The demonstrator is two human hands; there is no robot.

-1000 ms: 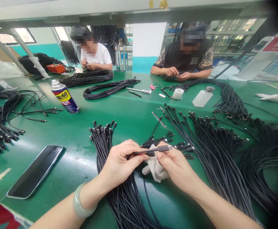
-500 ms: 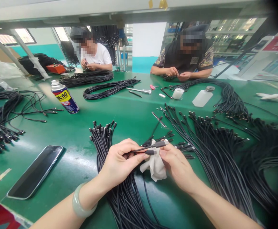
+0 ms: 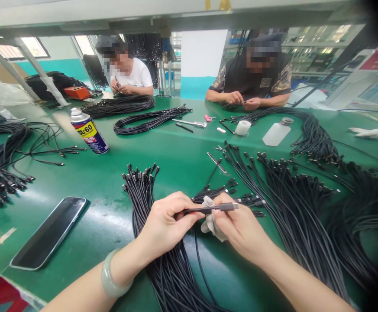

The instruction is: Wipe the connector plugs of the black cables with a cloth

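Note:
My left hand (image 3: pixel 169 221) is closed around a black cable (image 3: pixel 219 209), whose connector end points right across the front of my other hand. A pale wiping cloth (image 3: pixel 212 227) is pinched in my right hand (image 3: pixel 240 225), close against the cable end. Part of the cloth and the second connector are hidden by my fingers. Under my left hand lies a bundle of black cables (image 3: pixel 176 277), its connector ends fanned out toward the far side. More cable ends (image 3: pixel 221 189) lie just beyond my right hand.
A phone (image 3: pixel 49 234) lies at the left, and a spray can (image 3: pixel 89 132) stands behind it. More cable bundles (image 3: pixel 299 203) spread on the right. A clear bottle (image 3: pixel 277 132), white roll (image 3: pixel 242 128) and caliper (image 3: pixel 190 123) sit farther back. Two people work across the table.
My right hand has shifted slightly right and closed in with the cloth, which is now more bunched. The upper connector has dropped lower and lies flatter. My left hand stays nearly in place.

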